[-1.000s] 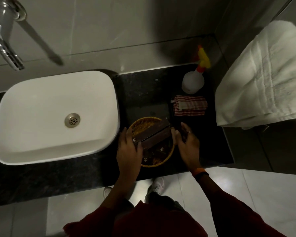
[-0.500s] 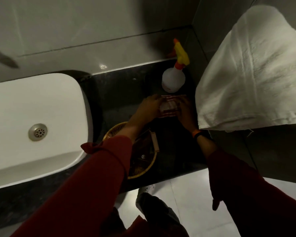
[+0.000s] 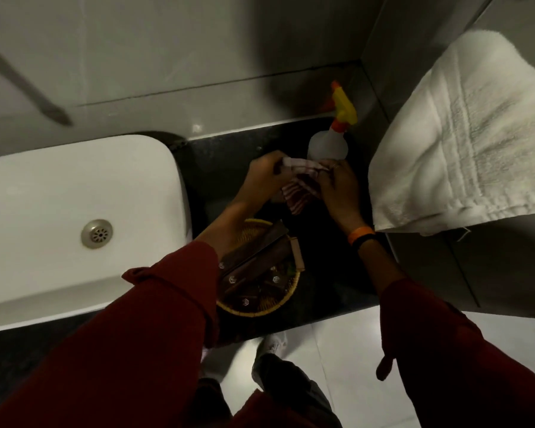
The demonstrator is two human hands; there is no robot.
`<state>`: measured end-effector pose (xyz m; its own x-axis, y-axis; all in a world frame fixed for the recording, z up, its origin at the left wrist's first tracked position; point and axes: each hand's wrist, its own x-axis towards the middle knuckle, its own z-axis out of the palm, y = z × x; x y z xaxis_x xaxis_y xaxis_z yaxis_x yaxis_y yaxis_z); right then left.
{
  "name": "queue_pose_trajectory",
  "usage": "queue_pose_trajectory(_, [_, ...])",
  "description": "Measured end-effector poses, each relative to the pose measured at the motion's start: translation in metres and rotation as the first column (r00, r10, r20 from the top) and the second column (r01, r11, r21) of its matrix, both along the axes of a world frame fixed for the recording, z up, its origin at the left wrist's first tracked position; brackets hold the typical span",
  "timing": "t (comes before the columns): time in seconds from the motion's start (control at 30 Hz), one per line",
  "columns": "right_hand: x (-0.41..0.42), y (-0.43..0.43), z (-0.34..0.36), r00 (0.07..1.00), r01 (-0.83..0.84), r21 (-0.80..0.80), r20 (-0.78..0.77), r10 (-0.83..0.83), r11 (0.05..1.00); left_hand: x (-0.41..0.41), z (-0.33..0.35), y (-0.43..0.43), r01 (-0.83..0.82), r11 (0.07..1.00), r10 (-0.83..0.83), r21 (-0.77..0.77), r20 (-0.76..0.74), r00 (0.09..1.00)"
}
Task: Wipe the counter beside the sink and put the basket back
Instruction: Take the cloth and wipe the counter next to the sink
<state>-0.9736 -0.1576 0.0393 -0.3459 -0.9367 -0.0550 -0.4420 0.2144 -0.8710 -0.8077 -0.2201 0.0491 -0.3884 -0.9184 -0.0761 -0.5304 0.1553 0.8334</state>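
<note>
A red-and-white striped cloth (image 3: 298, 194) hangs lifted above the black counter (image 3: 217, 168) beside the white sink (image 3: 74, 211). My left hand (image 3: 264, 174) pinches its left top corner and my right hand (image 3: 340, 189) grips its right side. The round yellow wicker basket (image 3: 286, 291), holding dark brown packets, sits on the counter near the front edge, partly under my left forearm.
A white spray bottle (image 3: 328, 146) with a yellow and orange trigger stands at the back of the counter, just behind the cloth. A white towel (image 3: 464, 140) hangs at the right over the counter's end. The sink drain (image 3: 97, 233) is at the left.
Both hands left the basket, reached back to the striped cloth lying by the spray bottle, took hold of it and raised it off the counter. The view shifted slightly.
</note>
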Motion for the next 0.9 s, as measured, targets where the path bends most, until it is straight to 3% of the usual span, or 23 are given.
queue_pose_trajectory(0.13, [0.055, -0.008, 0.051, 0.983, -0.016, -0.035, 0.181, 0.022, 0.999, 0.055, 0.037, 0.007, -0.172, 0.973, 0.203, 0.152, -0.22, 0.954])
queue_pose_trajectory(0.27, [0.13, -0.007, 0.095, 0.93, -0.061, -0.091, 0.357, 0.09, 0.994, 0.137, 0.076, 0.028, -0.268, 0.939, 0.337, 0.214, -0.419, 0.843])
queue_pose_trajectory(0.33, [0.18, 0.0, 0.107, 0.836, -0.126, -0.059, 0.531, 0.138, 0.99, 0.189, 0.088, 0.041, -0.316, 0.909, 0.409, 0.271, -0.445, 0.796])
queue_pose_trajectory(0.43, [0.266, 0.023, 0.108, 0.557, -0.33, 0.004, 0.808, 0.191, 0.944, 0.284, 0.096, 0.069, -0.372, 0.821, 0.561, 0.434, -0.485, 0.671])
queue_pose_trajectory(0.5, [0.324, 0.043, 0.099, 0.479, -0.444, -0.008, 0.843, 0.246, 0.896, 0.353, 0.093, 0.094, -0.351, 0.749, 0.639, 0.562, -0.471, 0.608])
queue_pose_trajectory(0.6, [0.417, 0.073, 0.076, 0.455, -0.533, -0.037, 0.83, 0.323, 0.845, 0.459, 0.075, 0.132, -0.338, 0.61, 0.755, 0.717, -0.397, 0.522])
queue_pose_trajectory(0.67, [0.481, 0.096, 0.062, 0.491, -0.523, -0.026, 0.808, 0.326, 0.852, 0.525, 0.06, 0.158, -0.357, 0.565, 0.785, 0.744, -0.35, 0.511])
queue_pose_trajectory(0.73, [0.541, 0.116, 0.05, 0.553, -0.47, 0.007, 0.781, 0.288, 0.883, 0.585, 0.044, 0.185, -0.363, 0.607, 0.733, 0.707, -0.321, 0.599])
queue_pose_trajectory(0.8, [0.59, 0.134, 0.036, 0.596, -0.437, 0.043, 0.762, 0.254, 0.898, 0.639, 0.022, 0.212, -0.278, 0.673, 0.663, 0.685, -0.393, 0.637])
queue_pose_trajectory(0.9, [0.644, 0.162, 0.01, 0.695, -0.427, 0.083, 0.667, 0.268, 0.9, 0.698, -0.008, 0.246, -0.31, 0.629, 0.68, 0.713, -0.312, 0.664])
